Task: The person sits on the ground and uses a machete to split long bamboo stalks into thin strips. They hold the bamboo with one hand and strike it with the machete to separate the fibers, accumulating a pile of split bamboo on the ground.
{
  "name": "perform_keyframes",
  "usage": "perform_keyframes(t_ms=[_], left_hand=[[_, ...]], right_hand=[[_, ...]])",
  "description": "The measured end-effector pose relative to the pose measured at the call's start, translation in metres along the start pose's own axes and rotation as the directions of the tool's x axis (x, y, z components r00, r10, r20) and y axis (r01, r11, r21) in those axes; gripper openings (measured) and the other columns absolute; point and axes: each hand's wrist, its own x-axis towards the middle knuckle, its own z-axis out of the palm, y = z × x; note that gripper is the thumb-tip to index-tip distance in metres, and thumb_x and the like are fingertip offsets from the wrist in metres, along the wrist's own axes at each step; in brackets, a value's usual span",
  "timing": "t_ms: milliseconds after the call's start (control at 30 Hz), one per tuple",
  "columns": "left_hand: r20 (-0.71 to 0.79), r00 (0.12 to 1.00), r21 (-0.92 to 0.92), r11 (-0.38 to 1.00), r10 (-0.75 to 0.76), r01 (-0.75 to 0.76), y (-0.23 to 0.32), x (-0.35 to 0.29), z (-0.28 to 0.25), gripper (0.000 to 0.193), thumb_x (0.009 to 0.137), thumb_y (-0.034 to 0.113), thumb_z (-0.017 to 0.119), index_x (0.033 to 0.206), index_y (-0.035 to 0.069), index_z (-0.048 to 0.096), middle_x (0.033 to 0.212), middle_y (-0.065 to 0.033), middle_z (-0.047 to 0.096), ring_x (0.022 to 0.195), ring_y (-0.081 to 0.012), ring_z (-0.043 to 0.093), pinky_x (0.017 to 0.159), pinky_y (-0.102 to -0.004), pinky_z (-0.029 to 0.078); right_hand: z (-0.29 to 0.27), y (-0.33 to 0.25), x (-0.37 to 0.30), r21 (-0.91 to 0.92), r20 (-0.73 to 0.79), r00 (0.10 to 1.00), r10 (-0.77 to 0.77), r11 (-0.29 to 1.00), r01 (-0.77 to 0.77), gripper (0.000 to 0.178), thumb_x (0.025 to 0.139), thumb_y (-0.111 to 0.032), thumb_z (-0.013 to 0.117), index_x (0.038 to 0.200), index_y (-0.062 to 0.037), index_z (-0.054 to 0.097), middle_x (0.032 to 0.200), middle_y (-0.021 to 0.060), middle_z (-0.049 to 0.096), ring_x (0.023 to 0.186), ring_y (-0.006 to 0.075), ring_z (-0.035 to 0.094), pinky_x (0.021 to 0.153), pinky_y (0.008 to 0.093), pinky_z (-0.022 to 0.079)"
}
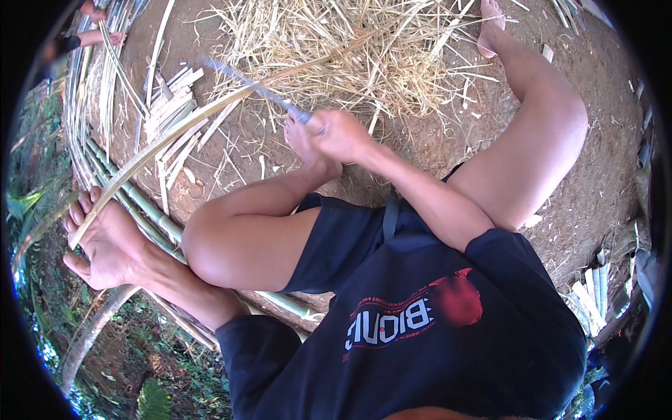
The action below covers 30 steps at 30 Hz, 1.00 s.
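A long, bent bamboo strip (168, 136) runs from my left hand (112, 241) up and right over the straw-coloured shavings (392, 63). My left hand is palm up, with the strip's near end lying across the palm between thumb and curled fingers. My right hand (339, 134) is closed round the handle of a knife (262, 92), in front of my body. The blade, smeared by motion, points up and left and crosses the strip near its middle; whether they touch I cannot tell.
Short split bamboo pieces (175, 105) lie left of the shavings. Green bamboo poles (150, 213) run beside my left knee, with long strips (105, 91) behind. At the far left another person's arm (91, 38) reaches in. More bamboo pieces (595, 290) lie at right.
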Motion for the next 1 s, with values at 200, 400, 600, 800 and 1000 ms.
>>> perform_keyframes(t_ms=[200, 400, 600, 800, 1000], left_hand=[[-0.013, 1.000, -0.024, 1.000, -0.017, 0.017, 0.000, -0.001, 0.006, 0.023, 0.081, 0.027, 0.045, 0.079, 0.005, 0.037, 0.078, -0.0085, 0.032, 0.077, -0.0226, 0.029, 0.075, -0.0390, 0.027], [0.041, 0.999, -0.020, 0.999, -0.031, 0.032, -0.002, -0.004, 0.009, 0.021, 0.081, 0.025, 0.047, 0.076, 0.006, 0.041, 0.076, -0.0077, 0.033, 0.077, -0.0225, 0.031, 0.076, -0.0390, 0.028], [0.052, 0.999, -0.046, 0.999, -0.002, 0.004, -0.008, -0.006, 0.022, 0.020, 0.081, 0.025, 0.048, 0.076, 0.006, 0.042, 0.076, -0.0077, 0.035, 0.075, -0.0221, 0.031, 0.076, -0.0384, 0.028], [0.025, 1.000, 0.003, 1.000, -0.005, 0.005, -0.009, -0.003, 0.024, 0.019, 0.075, 0.023, 0.046, 0.072, 0.004, 0.043, 0.074, -0.0093, 0.035, 0.075, -0.0227, 0.031, 0.075, -0.0383, 0.029], [0.053, 0.999, 0.004, 1.000, -0.010, 0.009, -0.006, 0.000, 0.016, 0.023, 0.083, 0.026, 0.047, 0.074, 0.004, 0.045, 0.077, -0.0095, 0.037, 0.076, -0.0228, 0.033, 0.076, -0.0388, 0.028]], right_hand=[[0.013, 0.027, 0.008, -0.059, -0.064, 0.998, 0.030, 0.998, -0.034, 0.023, 0.087, -0.023, 0.052, 0.086, -0.0022, 0.064, 0.076, 0.0200, 0.065, 0.063, 0.0283, 0.064, 0.062, 0.0425, 0.053], [0.013, 0.014, -0.002, -0.110, -0.080, 0.995, -0.057, 0.993, 0.048, 0.027, 0.087, -0.029, 0.056, 0.085, -0.0034, 0.065, 0.071, 0.0195, 0.065, 0.062, 0.0299, 0.064, 0.062, 0.0416, 0.053], [-0.005, 0.054, 0.023, -0.097, -0.117, 0.984, 0.133, 0.985, -0.144, 0.012, 0.080, -0.016, 0.058, 0.081, -0.0043, 0.060, 0.069, 0.0178, 0.064, 0.058, 0.0293, 0.060, 0.058, 0.0426, 0.047], [0.007, 0.034, 0.008, -0.055, -0.088, 0.996, 0.032, 0.998, -0.037, 0.010, 0.080, -0.015, 0.057, 0.080, -0.0050, 0.060, 0.069, 0.0163, 0.064, 0.059, 0.0293, 0.061, 0.059, 0.0433, 0.048], [-0.007, 0.045, 0.022, -0.129, -0.110, 0.987, 0.117, 0.983, -0.131, 0.014, 0.082, -0.017, 0.055, 0.078, -0.0038, 0.056, 0.071, 0.0191, 0.063, 0.066, 0.0323, 0.062, 0.065, 0.0425, 0.050]])
